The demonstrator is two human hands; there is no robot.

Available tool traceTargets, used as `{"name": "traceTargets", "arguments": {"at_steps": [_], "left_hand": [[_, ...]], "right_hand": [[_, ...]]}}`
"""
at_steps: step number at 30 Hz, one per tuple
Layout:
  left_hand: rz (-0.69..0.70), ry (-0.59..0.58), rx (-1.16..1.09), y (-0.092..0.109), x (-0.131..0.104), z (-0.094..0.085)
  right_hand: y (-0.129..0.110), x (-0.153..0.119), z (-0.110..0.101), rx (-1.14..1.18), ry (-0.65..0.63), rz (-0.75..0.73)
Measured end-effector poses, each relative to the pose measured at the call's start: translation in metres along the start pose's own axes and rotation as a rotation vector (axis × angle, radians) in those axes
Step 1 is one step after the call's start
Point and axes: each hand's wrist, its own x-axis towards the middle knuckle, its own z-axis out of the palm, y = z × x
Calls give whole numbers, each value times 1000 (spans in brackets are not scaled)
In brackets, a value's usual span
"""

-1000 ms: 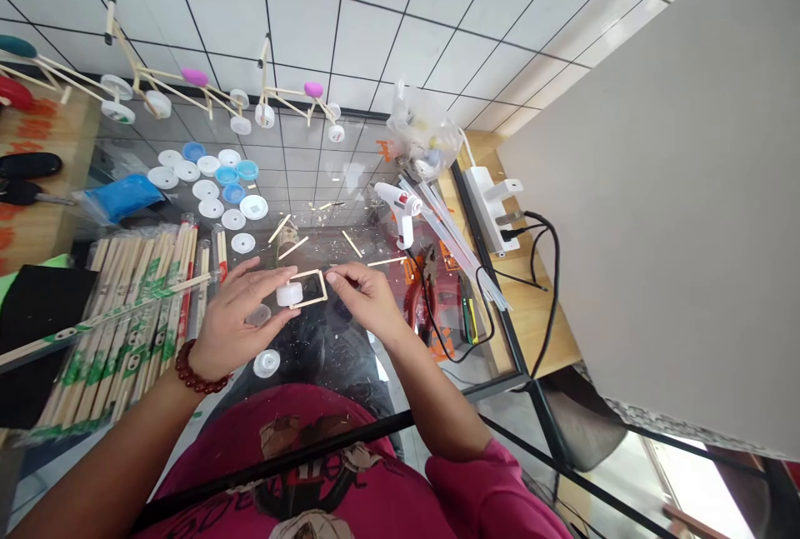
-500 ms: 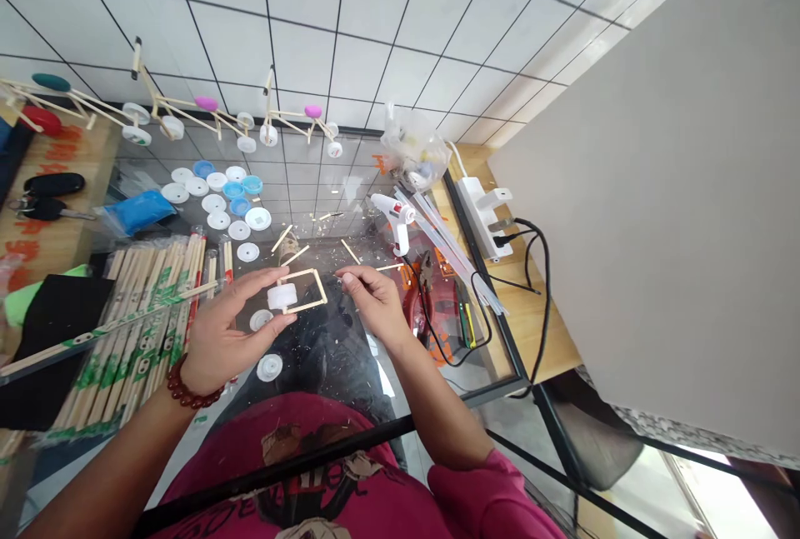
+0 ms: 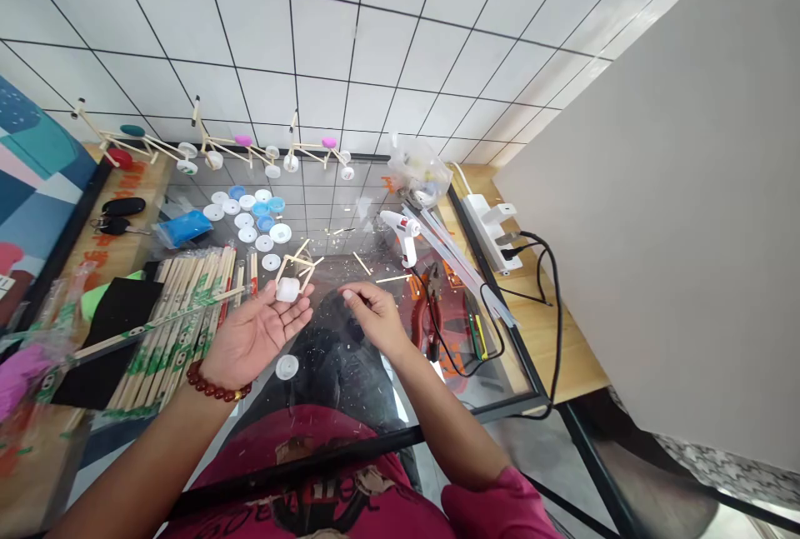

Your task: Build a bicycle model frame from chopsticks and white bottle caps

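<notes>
My left hand [image 3: 259, 331] is turned palm up, with thumb and fingertips around a small frame of wooden sticks [image 3: 298, 261]. A white bottle-cap wheel [image 3: 287, 290] sits at the near end of this frame, between thumb and fingers. To the right, my right hand [image 3: 377, 318] is held above the glass table, thumb and forefinger pressed together. Whatever may be between those fingertips is too small to make out. A loose white cap [image 3: 287, 367] lies below the left hand, and short stick pieces [image 3: 362, 263] lie beyond the hands.
A white glue gun [image 3: 402, 232] lies right of centre, near clear glue sticks [image 3: 462, 260], red-handled pliers [image 3: 428, 314] and a power strip [image 3: 491, 227]. Wrapped chopsticks [image 3: 168, 331] lie left. White and blue caps [image 3: 247, 221] and several stick models [image 3: 318, 147] are at the back.
My left hand has rolled palm up, tilting the stick frame so its far end points away and upward. The right hand stays pinched. The whole view has shifted leftward.
</notes>
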Motion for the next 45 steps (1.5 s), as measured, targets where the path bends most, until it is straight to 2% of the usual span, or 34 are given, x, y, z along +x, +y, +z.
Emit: {"name": "traceTargets", "arguments": {"at_steps": [3, 6, 10, 12, 13, 15, 20, 22, 24, 28, 37, 45], "left_hand": [[-50, 29, -76, 0, -1, 3], [-58, 11, -83, -2, 0, 2], [-47, -45, -23, -6, 3, -3], [0, -79, 61, -11, 6, -5], [56, -93, 121, -14, 7, -6], [256, -92, 267, -21, 8, -8], [952, 2, 723, -36, 9, -16], [1127, 12, 893, -37, 8, -20], [1211, 4, 1018, -37, 6, -22], [1234, -27, 1133, -35, 3, -18], [1228, -69, 1187, -38, 5, -17], [1273, -133, 1179, -41, 9, -21]], "right_hand": [[0, -1, 2, -18, -11, -15], [0, -3, 4, -32, -17, -20], [-1, -2, 2, -16, -8, -28], [-2, -2, -1, -11, 26, -19], [-3, -1, -3, -9, 51, -12], [-4, -1, -7, -1, 102, 0], [-7, -1, -13, 18, 173, -19], [-8, -1, -14, 39, 171, -4], [-8, -1, -15, 80, 137, 45], [-7, 0, -14, 165, 34, 137], [-11, 2, -14, 205, -130, 191], [-8, 3, -14, 236, -146, 220]]}}
